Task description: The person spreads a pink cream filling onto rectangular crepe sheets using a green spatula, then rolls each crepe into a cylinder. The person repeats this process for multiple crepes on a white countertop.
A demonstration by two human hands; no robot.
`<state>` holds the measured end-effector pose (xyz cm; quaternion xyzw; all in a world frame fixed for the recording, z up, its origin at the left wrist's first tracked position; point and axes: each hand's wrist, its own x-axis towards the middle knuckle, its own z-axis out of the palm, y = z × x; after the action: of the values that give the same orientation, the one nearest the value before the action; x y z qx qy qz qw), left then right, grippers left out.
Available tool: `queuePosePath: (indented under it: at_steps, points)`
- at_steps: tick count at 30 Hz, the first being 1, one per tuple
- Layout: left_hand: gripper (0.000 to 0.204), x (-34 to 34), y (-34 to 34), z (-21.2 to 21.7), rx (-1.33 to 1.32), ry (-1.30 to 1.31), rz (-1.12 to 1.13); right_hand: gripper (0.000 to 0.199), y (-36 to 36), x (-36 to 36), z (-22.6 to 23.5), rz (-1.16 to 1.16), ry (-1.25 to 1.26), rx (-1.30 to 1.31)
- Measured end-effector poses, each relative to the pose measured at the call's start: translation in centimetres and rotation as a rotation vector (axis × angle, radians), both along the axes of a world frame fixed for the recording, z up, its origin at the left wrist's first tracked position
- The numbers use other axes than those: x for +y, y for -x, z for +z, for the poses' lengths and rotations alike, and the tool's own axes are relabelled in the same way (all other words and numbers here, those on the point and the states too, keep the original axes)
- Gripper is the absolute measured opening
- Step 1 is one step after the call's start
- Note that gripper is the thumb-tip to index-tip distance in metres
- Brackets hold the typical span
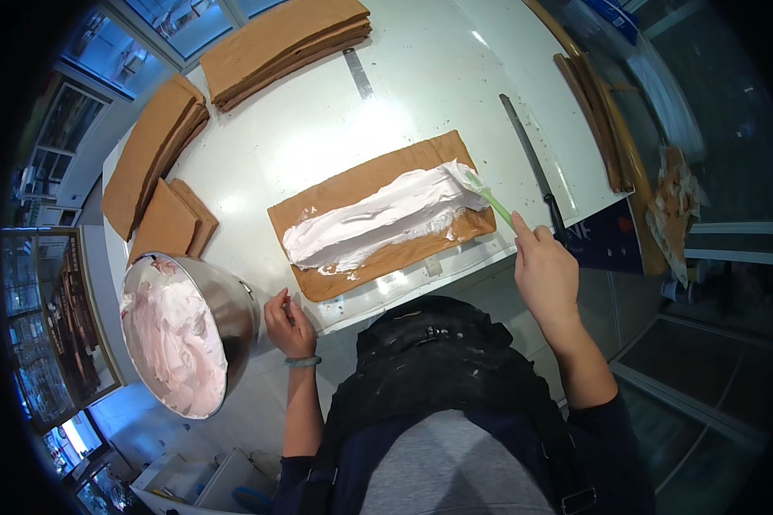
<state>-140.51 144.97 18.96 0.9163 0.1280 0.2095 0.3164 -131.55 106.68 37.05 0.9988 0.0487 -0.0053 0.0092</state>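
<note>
A brown sheet of sponge cake lies on the white table in front of me. Along its middle runs a thick, uneven band of whitish-pink cream. My right hand is closed round the handle of a light green spatula, whose blade touches the cream at the cake's right end. Beside the table's front edge, my left hand is held with loosely bent fingers and nothing in it. Next to it stands a large metal bowl full of pale pink cream.
Stacks of brown cake sheets stand at the table's far left, left side and near the bowl. A long serrated knife lies right of the cake, a metal strip beyond it. More brown sheets lie along the right edge.
</note>
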Motion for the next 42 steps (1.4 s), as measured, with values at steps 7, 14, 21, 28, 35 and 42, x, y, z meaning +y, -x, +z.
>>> queuePosePath:
  at_steps: [7, 14, 21, 28, 35, 42]
  points:
    - [0.028, -0.1, 0.0, 0.1, -0.042, 0.025, -0.018, 0.033, -5.5, 3.0, 4.9, 0.056, 0.146, 0.067]
    - [0.03, 0.4, 0.1, -0.3, -0.08, -0.027, -0.066, 0.034, -6.7, 5.2, 3.6, 0.294, 0.257, 0.16]
    - [0.033, 0.2, 0.6, -0.3, -0.001, 0.059, -0.028, 0.051, -1.5, 15.9, 2.9, 0.505, 0.027, 0.167]
    - [0.035, 0.2, 0.2, 0.4, -0.074, -0.054, -0.041, 0.052, -2.0, 19.5, 7.2, 0.436, -0.508, 0.155]
    - [0.037, 0.0, 0.5, -0.2, -0.038, 0.016, -0.01, 0.059, -0.1, 18.5, 8.6, 1.075, -0.361, -0.11]
    - [0.038, -0.2, 0.6, -1.0, -0.051, 0.198, -0.017, 0.049, -0.8, 15.5, 12.3, 0.889, -0.509, 0.254]
